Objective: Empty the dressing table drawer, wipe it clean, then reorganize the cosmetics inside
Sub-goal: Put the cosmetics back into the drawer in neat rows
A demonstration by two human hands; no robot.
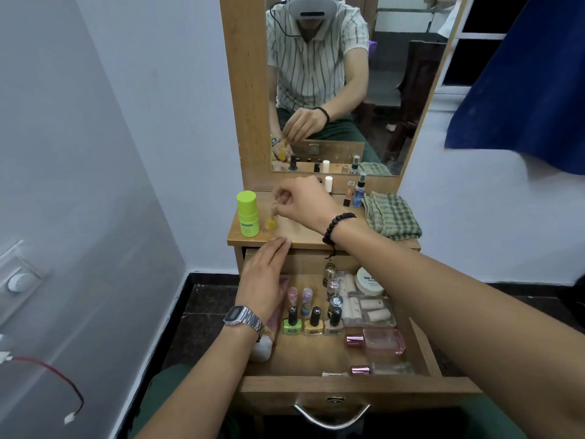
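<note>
Pale walls and a dark floor frame a narrow wooden dressing table (304, 237) w/ a tall mirror (332, 90) at top centre. Its drawer (345, 388) is pulled out at bottom centre, so contents are reachable from above.

Right hand (300, 201), centre of frame, fingers pinched together on the cap of a small yellow bottle (270, 222), which sits at or just above the table top beside a green stick tube (248, 213). Probably setting it down there, judging by the row of bottles parked along the back edge near the checked cloth (391, 215) (cloth likely waiting for the wipe step).

Left hand (264, 277) is flat, fingers pressed together, holding nothing; fingertips touch the table's front edge, palm over the drawer's left side. Looks like bracing, or reaching for the next item.

Drawer still well stocked: three nail polishes (313, 323) upright in a row mid-drawer, round white tub (368, 282) and clear packet of sponges (367, 307) to the right, pink perfume bottles (381, 342) lying lower right. Emptying is early-to-mid stage, I'd say; wiping not yet begun.
</note>
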